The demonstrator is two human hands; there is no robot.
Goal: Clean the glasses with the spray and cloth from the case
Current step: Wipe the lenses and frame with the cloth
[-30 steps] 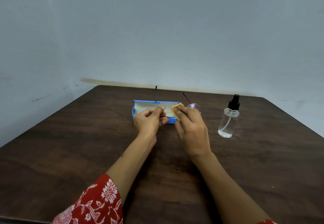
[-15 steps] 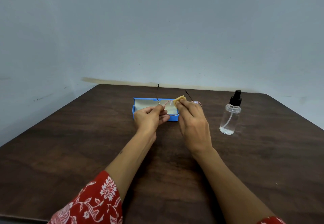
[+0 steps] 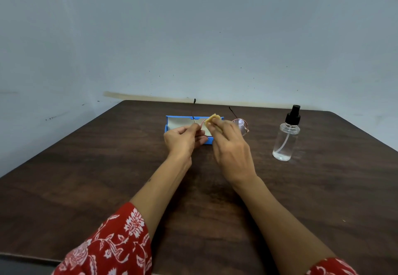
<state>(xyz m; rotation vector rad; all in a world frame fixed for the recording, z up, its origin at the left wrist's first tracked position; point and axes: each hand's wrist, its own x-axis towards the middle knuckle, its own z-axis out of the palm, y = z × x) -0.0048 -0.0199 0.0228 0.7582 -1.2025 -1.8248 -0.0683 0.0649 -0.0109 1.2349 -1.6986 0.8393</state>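
- My left hand (image 3: 183,139) has its grip pinched on the thin rose-gold wire glasses (image 3: 242,125) at the frame, held above the worktop; my right hand (image 3: 230,145) pinches the small folded yellow cloth (image 3: 212,118) against one lens.
- The glasses look light and fragile, so I judge the rim the safest hold.
- Behind: one open blue rectangular case (image 3: 172,122).
- Right: one clear plastic spray bottle (image 3: 286,139), black-topped, upright on the dark wooden worktop (image 3: 86,178).
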